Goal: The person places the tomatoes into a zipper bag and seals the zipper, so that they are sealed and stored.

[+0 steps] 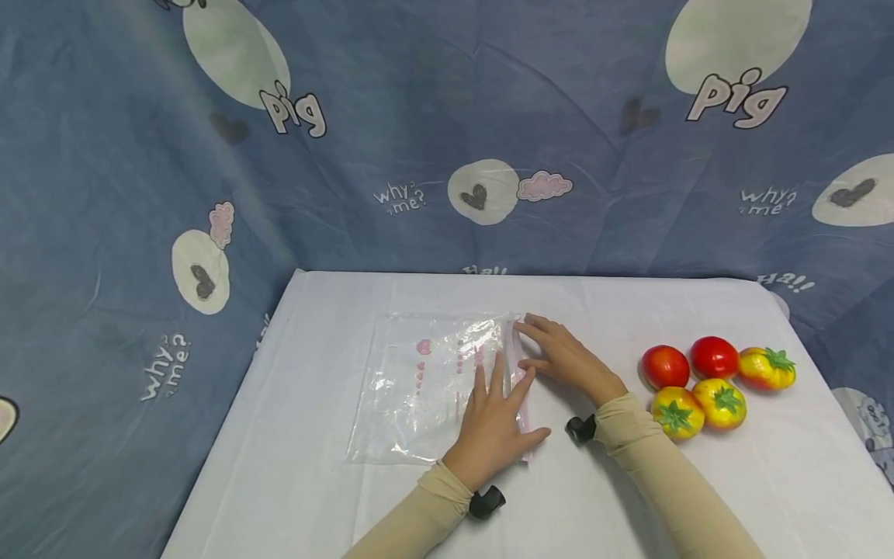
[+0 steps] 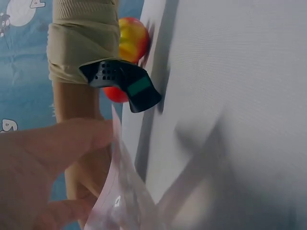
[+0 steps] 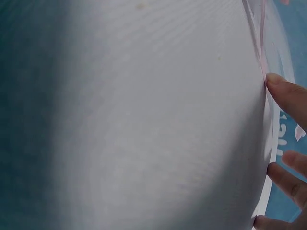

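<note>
A clear plastic zip bag (image 1: 419,388) with pink print lies flat on the white table, its pink-edged side toward the right. My left hand (image 1: 492,427) rests over the bag's right part, fingers straight and spread, thumb reaching past the pink edge. In the left wrist view, that pink edge (image 2: 109,187) stands up close to the fingers. Farther up along the same edge, my right hand (image 1: 567,359) touches the bag near its upper right corner with extended fingers. The right wrist view has the thumb (image 3: 283,91) against the pink edge and the other fingers spread below it.
To the right of my right hand, two red tomatoes (image 1: 666,366) and three yellow-red fruits (image 1: 719,404) with green leafy tops sit grouped together. A blue printed cloth (image 1: 419,140) hangs behind and left of the table (image 1: 293,435). Each wrist wears a black camera mount (image 1: 486,502).
</note>
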Available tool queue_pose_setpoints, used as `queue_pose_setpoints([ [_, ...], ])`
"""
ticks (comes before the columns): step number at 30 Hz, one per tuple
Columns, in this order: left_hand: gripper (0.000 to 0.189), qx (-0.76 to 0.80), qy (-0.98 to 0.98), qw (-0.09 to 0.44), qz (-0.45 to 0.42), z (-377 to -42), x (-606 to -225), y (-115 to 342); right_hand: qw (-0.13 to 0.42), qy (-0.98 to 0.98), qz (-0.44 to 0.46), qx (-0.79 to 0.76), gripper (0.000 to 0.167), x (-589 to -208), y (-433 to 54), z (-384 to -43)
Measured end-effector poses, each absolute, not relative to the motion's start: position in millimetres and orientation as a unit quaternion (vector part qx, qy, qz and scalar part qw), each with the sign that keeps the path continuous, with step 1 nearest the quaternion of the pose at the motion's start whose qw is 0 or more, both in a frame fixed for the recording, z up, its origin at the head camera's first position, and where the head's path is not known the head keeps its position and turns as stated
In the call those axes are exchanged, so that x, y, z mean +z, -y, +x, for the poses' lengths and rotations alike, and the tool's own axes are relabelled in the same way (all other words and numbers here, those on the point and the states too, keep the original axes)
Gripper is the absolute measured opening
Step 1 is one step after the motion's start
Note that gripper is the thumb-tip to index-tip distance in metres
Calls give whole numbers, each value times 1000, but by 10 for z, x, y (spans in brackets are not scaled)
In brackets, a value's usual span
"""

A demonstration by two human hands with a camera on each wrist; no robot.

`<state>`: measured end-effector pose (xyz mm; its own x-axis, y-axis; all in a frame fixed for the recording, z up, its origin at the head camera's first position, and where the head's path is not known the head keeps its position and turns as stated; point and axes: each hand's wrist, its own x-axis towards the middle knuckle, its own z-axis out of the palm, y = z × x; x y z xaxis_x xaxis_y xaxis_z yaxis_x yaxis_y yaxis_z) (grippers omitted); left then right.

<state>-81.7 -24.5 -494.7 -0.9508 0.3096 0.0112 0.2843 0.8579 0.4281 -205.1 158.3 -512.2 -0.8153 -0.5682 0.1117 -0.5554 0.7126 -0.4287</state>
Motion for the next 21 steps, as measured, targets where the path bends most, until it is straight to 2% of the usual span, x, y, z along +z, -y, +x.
queue_pose_setpoints([
  [5, 86, 216, -964, 42, 146, -837, -4985, 194, 19, -925, -302, -231, 71, -5124, -1589, -2044],
  [21, 74, 239, -961, 23, 139, -850, -5059, 254, 17, -926, -300, -231, 71, -5125, -1596, -2044],
])
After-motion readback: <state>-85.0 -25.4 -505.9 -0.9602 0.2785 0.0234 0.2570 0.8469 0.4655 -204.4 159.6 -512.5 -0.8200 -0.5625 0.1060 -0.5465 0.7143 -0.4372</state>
